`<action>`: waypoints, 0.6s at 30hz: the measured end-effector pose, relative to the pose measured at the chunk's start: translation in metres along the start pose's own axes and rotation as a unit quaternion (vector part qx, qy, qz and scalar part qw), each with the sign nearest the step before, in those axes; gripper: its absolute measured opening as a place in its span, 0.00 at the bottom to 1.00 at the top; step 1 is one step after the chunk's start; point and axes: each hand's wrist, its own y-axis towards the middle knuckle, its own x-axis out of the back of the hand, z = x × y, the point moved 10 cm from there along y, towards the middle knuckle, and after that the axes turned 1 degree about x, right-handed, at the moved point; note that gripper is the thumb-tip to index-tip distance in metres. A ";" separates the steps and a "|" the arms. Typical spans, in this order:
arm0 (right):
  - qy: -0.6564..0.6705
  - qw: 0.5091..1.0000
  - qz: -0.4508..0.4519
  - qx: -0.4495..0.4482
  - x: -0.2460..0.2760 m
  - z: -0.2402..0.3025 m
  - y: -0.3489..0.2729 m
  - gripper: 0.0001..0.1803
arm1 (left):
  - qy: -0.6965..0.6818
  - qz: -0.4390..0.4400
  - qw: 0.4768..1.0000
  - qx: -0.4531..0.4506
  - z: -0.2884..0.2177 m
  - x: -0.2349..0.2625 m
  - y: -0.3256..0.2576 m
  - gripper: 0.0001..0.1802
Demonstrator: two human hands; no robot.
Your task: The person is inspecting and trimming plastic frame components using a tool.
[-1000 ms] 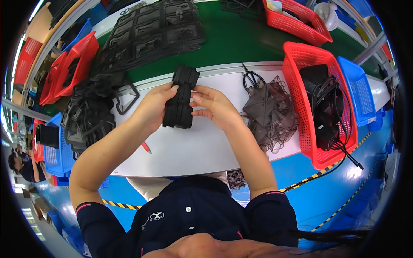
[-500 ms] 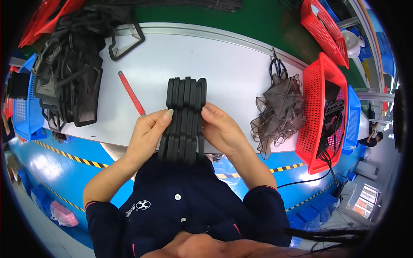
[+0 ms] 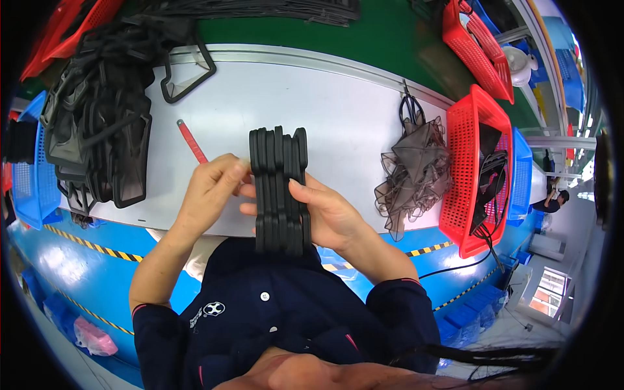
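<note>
Black plastic frames (image 3: 279, 188), a stack of flat ones held on edge, clamped between both hands right over the near edge of the white worktable (image 3: 338, 110). Long axis of the stack running straight away from the body, far end out over the tabletop, near end almost against the dark shirt. Left hand (image 3: 211, 195) pressing on the stack's left face, fingers curled narrow, fingertips up near the far half. Right hand (image 3: 325, 214) flat against the right face, fingers long and close together, thumb seemingly tucked under toward the left side. So a squeeze from both sides, neither hand clearly nearer, stack dead centre between them.

Around it, for what it's worth:
- big heap of black netted frames (image 3: 97, 130) off to the left on the table, well apart from the hands
- one loose empty black frame (image 3: 185, 71) at the far left edge
- thin red stick (image 3: 192, 141) lying just beyond the left hand, not touching it
- bundle of grey mesh pieces (image 3: 413, 172) to the right, with black scissors (image 3: 409, 107) just beyond it
- red basket (image 3: 478, 169) at the right end holding dark parts, blue bin (image 3: 520, 175) behind that
- green belt (image 3: 364, 39) running along the far side

Another person barely visible far right, too small to say much.
</note>
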 end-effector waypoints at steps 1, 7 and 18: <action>-0.002 1.000 -0.011 -0.007 0.001 0.000 0.000 0.30 | 0.038 0.002 0.999 0.027 0.003 0.009 0.001 0.21; 0.040 0.998 -0.017 -0.038 -0.004 -0.004 -0.003 0.30 | 0.153 -0.041 0.952 -0.261 -0.096 0.006 0.018 0.27; 0.040 0.996 -0.044 -0.067 0.009 -0.010 -0.004 0.28 | 0.235 0.196 0.933 -0.192 -0.078 -0.051 0.033 0.26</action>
